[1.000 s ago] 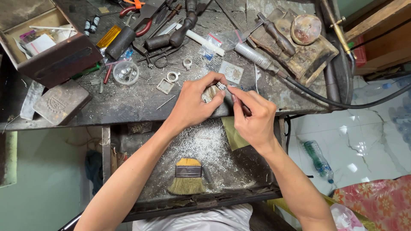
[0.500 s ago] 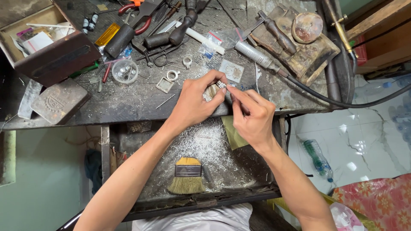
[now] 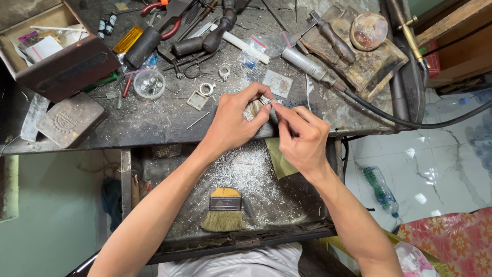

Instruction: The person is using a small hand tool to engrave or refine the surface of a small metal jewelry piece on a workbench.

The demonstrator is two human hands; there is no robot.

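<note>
- Two bare hands are meeting at the front edge of a cluttered workbench (image 3: pixel 154 123), above an open drawer (image 3: pixel 287 205) strewn with pale metal filings.
- The left hand (image 3: pixel 233 125) is pinching a small silver piece (image 3: pixel 265 99) between thumb and fingertips, fingers narrowly curled around it.
- The right hand (image 3: pixel 302 138) is lying just beside the left, its fingers drawn close together and its fingertips touching the same silver piece; whether a thin tool is sitting in them is too small to tell.
- A flat paintbrush (image 3: pixel 224 210) is lying in the drawer, well apart from both hands.
- A small round ring (image 3: pixel 206 88) and a square frame (image 3: pixel 197 100) are resting on the bench near the left hand.
- A plastic bottle (image 3: pixel 380 189) is lying on the tiled floor to the right.
</note>
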